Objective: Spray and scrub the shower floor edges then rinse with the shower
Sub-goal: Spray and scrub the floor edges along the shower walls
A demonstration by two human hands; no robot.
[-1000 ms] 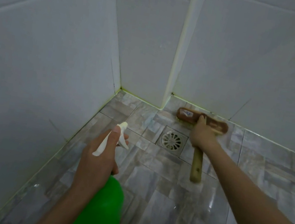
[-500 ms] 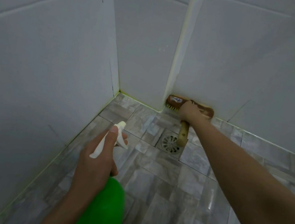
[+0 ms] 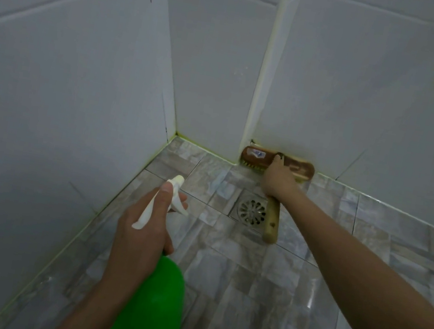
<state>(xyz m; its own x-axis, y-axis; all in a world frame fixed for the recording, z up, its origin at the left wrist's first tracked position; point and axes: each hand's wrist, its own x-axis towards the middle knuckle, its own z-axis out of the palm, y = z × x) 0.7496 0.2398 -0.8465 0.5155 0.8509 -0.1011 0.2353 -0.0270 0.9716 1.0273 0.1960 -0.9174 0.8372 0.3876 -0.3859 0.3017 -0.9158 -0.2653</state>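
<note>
A wooden scrub brush (image 3: 257, 157) lies with its brown head against the foot of the far wall, beside the wall's outer corner. My right hand (image 3: 278, 179) grips its pale handle just behind the head; the handle's free end points back over the floor drain (image 3: 250, 209). My left hand (image 3: 142, 235) holds a green spray bottle (image 3: 153, 306) by its neck, thumb lying along the white trigger head (image 3: 172, 200), nozzle aimed toward the left corner. The grey tiled floor (image 3: 232, 283) has yellowish grout along its edges.
White tiled walls close in on the left (image 3: 46, 105) and at the back (image 3: 379, 106). A protruding wall corner (image 3: 261, 85) stands just left of the brush. The round metal drain sits in the floor between both hands.
My right hand pushed the brush away from me, from the floor near the drain to the base of the far wall, then slid it slightly right. The left hand with the bottle barely moved.
</note>
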